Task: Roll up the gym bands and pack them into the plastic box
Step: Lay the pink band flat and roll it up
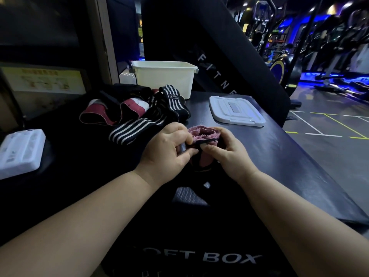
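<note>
Your 2 hands, left (pixel 167 150) and right (pixel 223 150), pinch the partly rolled pink fabric gym band (pixel 202 133) between them above the dark desk (pixel 269 148); the open white plastic box (pixel 165 78) stands well beyond.

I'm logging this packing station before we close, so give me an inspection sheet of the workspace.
Surface: dark padded box top, lettered "BOX".
Job's things: pink band partly rolled in both hands; striped bands and maroon bands heaped, unrolled; white plastic box open, inside not visible; lid lying flat, apart from it.
Clutter: white flat case at the left edge.
Grips: left hand and right hand both pinch the pink band.
Cables: nothing seen.
Surroundings: gym machines, blue lighting, marked floor.
</note>
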Tool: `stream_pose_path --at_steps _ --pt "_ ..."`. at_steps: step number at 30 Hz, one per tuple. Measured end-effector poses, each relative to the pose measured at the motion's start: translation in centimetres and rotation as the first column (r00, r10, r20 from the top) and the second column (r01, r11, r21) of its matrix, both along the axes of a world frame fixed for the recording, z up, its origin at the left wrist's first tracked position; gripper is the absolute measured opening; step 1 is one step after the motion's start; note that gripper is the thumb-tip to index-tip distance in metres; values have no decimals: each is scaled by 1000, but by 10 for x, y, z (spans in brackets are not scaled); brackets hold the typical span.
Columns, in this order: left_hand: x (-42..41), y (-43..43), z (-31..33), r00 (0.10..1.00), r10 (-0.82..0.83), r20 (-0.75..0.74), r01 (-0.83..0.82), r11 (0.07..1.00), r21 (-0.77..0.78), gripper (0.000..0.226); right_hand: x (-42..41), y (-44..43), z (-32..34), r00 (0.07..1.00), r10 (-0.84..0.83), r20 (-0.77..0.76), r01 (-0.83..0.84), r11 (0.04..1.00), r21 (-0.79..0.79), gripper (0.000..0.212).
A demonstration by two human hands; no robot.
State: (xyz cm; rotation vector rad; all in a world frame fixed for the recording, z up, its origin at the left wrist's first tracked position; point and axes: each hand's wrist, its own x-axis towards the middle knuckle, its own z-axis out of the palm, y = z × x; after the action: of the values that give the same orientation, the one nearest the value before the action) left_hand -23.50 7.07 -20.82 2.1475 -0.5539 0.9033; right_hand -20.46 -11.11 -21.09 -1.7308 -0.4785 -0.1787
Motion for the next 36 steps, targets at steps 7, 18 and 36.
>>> stream_pose_path --at_steps 7,18,36 --pt "-3 -5 -4 996 82 24 -81 995 -51 16 1 -6 1 997 65 -53 -62 997 43 42" --pt "1 -1 1 981 186 -49 -190 978 -90 20 7 -15 -3 969 201 -142 -171 965 196 57" --pt "17 -2 10 814 -324 -483 154 921 -359 45 8 -15 1 953 276 -125 -245 944 222 52"
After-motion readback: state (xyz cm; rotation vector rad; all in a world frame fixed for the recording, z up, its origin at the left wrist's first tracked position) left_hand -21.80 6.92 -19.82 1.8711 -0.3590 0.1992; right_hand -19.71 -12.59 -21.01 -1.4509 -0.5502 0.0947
